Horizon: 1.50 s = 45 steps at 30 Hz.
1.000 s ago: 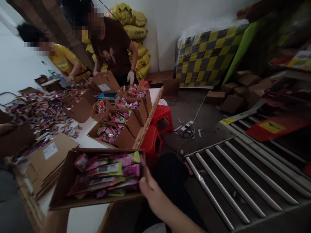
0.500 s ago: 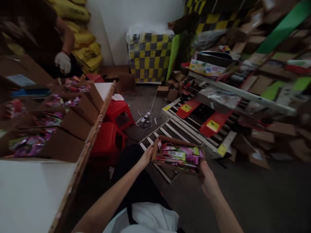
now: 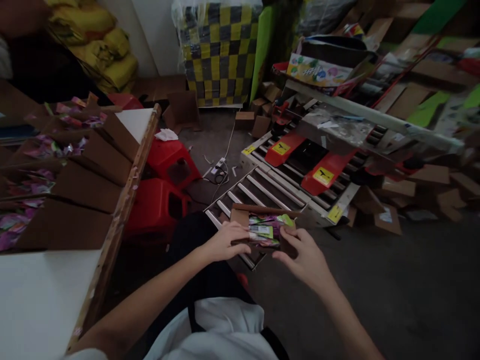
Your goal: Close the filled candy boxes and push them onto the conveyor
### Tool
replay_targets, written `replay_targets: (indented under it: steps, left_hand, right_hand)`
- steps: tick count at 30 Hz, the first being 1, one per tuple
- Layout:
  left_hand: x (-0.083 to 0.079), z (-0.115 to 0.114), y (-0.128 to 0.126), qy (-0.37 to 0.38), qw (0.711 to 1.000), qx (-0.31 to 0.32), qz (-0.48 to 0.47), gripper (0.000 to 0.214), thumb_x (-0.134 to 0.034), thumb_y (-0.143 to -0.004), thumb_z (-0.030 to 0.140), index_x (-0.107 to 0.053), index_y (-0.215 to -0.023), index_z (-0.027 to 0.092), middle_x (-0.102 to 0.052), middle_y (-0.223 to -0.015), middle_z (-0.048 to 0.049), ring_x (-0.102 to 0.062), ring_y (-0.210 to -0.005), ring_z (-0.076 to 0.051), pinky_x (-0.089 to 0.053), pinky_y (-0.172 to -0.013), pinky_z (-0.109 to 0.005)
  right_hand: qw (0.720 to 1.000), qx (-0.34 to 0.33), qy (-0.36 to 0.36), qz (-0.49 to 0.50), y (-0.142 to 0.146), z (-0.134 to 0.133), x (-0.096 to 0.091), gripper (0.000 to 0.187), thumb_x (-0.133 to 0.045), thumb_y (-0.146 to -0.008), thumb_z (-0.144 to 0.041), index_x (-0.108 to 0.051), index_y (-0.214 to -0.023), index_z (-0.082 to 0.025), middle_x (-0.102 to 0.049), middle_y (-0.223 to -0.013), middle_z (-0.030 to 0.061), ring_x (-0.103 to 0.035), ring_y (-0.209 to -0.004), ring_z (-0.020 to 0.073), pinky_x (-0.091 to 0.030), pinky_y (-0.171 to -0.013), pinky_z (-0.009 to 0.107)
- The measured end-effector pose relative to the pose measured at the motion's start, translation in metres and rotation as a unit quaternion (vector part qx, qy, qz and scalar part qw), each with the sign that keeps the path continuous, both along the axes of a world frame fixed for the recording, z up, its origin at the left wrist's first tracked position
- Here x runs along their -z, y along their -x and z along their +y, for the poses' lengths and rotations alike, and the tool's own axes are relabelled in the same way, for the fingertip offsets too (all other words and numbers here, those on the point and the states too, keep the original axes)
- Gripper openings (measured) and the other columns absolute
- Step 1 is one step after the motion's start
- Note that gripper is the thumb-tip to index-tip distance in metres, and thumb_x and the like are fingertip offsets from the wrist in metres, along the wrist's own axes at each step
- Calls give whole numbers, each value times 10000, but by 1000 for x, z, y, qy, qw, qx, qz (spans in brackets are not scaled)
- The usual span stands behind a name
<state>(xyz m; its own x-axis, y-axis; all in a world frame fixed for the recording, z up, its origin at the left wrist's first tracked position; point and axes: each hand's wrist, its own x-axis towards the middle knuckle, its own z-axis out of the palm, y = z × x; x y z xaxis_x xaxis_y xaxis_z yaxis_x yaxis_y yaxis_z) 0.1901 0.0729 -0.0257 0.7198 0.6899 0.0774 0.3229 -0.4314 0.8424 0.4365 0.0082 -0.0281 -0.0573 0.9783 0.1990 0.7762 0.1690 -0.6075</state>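
Note:
An open cardboard box [image 3: 240,217] full of small pink, purple and green packets [image 3: 264,231] is in front of me, over the near end of the roller conveyor. Whether it rests fully on the rollers I cannot tell. My left hand [image 3: 227,242] lies over its near left corner, with the fingers on the wall and the thumb below. My right hand [image 3: 305,255] grips the right wall, fingertips over the rim and thumb on the near side. Both hands cover part of the box's near side.
At left, a white table [image 3: 45,295] holds several open boxes [image 3: 80,217] of similar packets. Red stools [image 3: 155,207] stand beside it. Ahead is a roller conveyor [image 3: 258,192] with a red-and-black machine [image 3: 318,180]. Loose cartons [image 3: 388,220] lie at right; a power strip [image 3: 218,166] is on the floor.
The box is lower and nearer the conveyor rollers. My hands have shifted from its two ends to over its near corners. My view has tilted down, and the co-worker's gloved hand has left the table's far side.

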Motion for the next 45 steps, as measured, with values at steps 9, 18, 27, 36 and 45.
replay_targets:
  steps: [9, 18, 27, 36, 45]
  left_hand:
    - [33, 10, -10, -32, 940, -338, -31, 901, -754, -657, 430, -287, -1379, 160, -384, -1386, -181, -338, -1318, -351, -281, -1081, -515]
    - [55, 25, -8, 73, 965, -211, -134, 760, -713, -723, 389, -348, -1360, 189, -484, -1314, -143, -453, -1240, -324, -347, -1062, -491]
    - [55, 26, -11, 1, 971, -193, -143, 780, -696, -737, 401, -310, -1384, 199, -441, -1331, -144, -403, -1263, -316, -312, -1073, -487]
    - [50, 17, -15, -96, 954, -226, -174, 273, -639, -789, 268, -512, -1018, 190, -548, -1078, -88, -526, -1041, -233, -434, -919, -399]
    - [50, -28, -12, -201, 940, -272, -40, 104, -542, -864, 276, -584, -885, 183, -535, -1102, -102, -515, -1016, -234, -433, -871, -414]
  right_hand:
    - [980, 197, 20, 21, 13, 27, 17, 596, -585, -678, -734, -591, -863, -168, -575, -846, 69, -565, -639, 194, -466, -590, 339]
    - [984, 4, -81, -156, 28, 25, 16, 355, -379, -952, -340, -559, -1213, -180, -609, -1213, 114, -515, -1121, 250, -394, -904, 397]
    - [964, 21, -11, -265, 46, 61, 9, 416, -457, -909, -406, -698, -694, -144, -668, -736, 145, -521, -870, 294, -395, -775, 437]
    - [959, 134, -218, -122, 56, 14, 18, 701, -539, -852, -503, -317, -1392, -114, -318, -1421, 239, -327, -1321, 342, -355, -1011, 534]
    - [958, -53, -50, -277, 35, 25, 28, 519, -322, -947, -358, -299, -1448, -225, -430, -1437, 100, -322, -1359, 297, -182, -1087, 605]
